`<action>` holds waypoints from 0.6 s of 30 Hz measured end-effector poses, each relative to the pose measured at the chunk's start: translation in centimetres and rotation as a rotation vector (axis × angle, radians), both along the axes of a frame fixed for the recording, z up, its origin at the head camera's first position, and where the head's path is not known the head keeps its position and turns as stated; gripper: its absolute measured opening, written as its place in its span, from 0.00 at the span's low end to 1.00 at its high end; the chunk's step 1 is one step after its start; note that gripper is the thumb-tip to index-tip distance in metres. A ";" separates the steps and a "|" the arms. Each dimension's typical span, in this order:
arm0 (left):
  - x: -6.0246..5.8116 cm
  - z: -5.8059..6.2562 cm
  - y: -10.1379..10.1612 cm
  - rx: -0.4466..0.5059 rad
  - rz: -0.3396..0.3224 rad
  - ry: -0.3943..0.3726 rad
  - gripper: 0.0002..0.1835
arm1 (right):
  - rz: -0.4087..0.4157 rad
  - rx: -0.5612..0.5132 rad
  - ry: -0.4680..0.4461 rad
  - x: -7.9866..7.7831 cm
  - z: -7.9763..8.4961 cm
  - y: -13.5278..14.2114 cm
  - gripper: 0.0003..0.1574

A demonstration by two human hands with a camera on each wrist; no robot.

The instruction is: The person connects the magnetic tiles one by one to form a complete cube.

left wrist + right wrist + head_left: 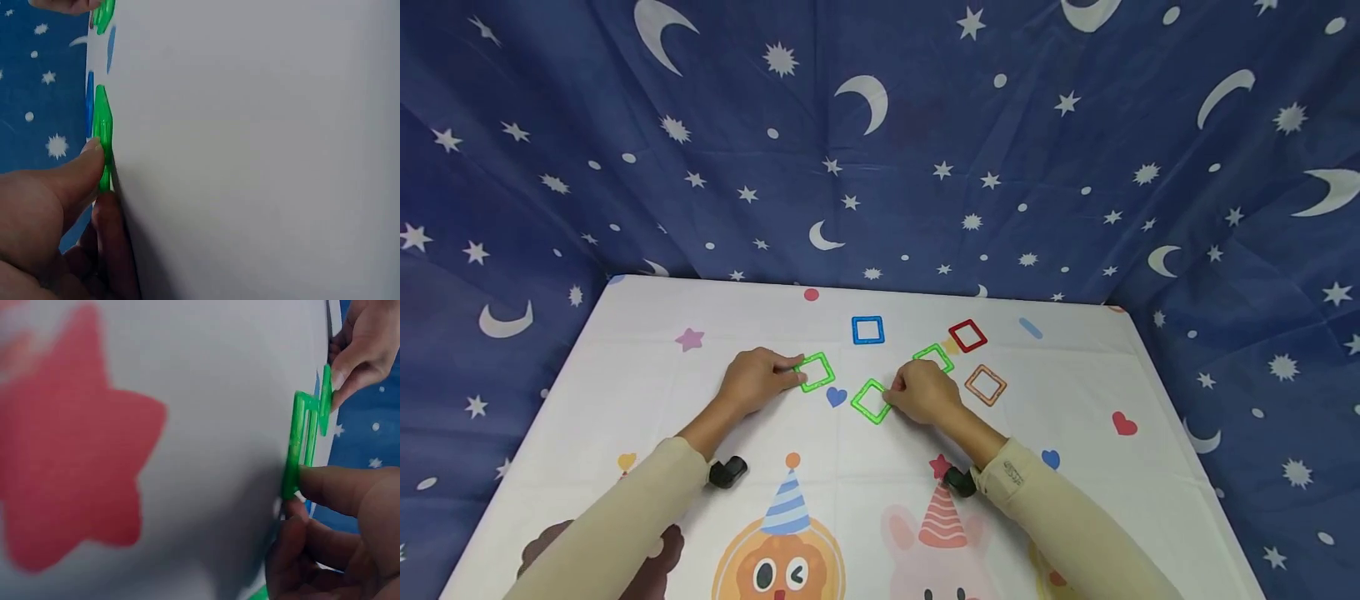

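My left hand [754,382] pinches a green square frame [828,367] by its left side, thumb against fingers. To the right, my right hand [927,392] pinches a second green square frame [861,407] at its right corner. In the right wrist view this green frame [292,444] sits between thumb and fingertips. The two held frames are apart, with a printed blue heart [837,397] between them. Just behind the right hand lies a third green square frame [937,347], partly hidden by that hand.
At the back lie a blue square frame [868,341] and a red square frame [967,336]. An orange square frame [986,385] lies right of the right hand. The white cloth [1060,350] carries printed figures. A blue starry curtain [917,158] rises behind and at both sides.
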State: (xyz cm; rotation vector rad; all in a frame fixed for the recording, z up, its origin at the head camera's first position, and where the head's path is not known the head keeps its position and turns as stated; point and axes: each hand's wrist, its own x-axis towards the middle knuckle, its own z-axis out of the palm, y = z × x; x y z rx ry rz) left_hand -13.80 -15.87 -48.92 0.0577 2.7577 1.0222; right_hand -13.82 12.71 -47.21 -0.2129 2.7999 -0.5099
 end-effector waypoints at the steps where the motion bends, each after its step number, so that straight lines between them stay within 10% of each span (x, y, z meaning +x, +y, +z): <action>1: 0.3 0.1 0.3 -0.003 -0.003 -0.002 0.22 | 0.016 0.022 -0.003 0.2 0.1 0.1 0.20; 18: 3.2 0.3 4.9 -0.108 0.031 0.035 0.20 | 0.027 -0.128 -0.058 1.9 -0.1 5.1 0.17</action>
